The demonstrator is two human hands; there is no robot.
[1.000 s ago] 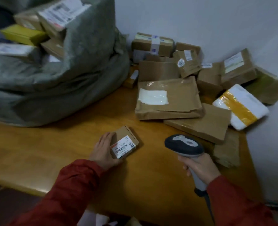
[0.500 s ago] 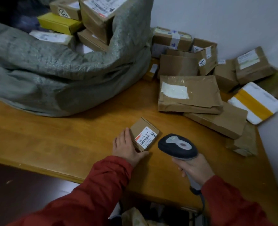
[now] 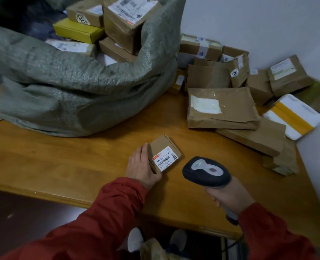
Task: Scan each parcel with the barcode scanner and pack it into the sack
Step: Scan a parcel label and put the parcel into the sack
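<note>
Looks like the barcode scanner [image 3: 206, 171] has crept in closer to the small cardboard parcel [image 3: 163, 147] over the last second. The camera has also swung so more of the grey woven sack [image 3: 80, 87] shows. The parcel itself hasn't budged.

Head view, the only one: the parcel lies flat on the wooden table [image 3: 61, 162], a little in front of the sack, with its shipping label [image 3: 165, 159] facing up. The left grip [image 3: 141, 166] lies against its left edge, fingers straight and thumb by the near corner, so it's steadying the box, not clamped on it. The right grip [image 3: 230, 196] is wrapped round the scanner's handle. The scanner head hangs just right of the label, not touching. The sack already holds several boxes, and more parcels, including a flat brown mailer [image 3: 230, 107], are heaped by the wall.

Handling guess: a thin box, so probably light and stiff, and plain card shouldn't be slippery. Easiest is likely a one-handed pinch across its two long edges, keeping the label uncovered until it's scanned.
</note>
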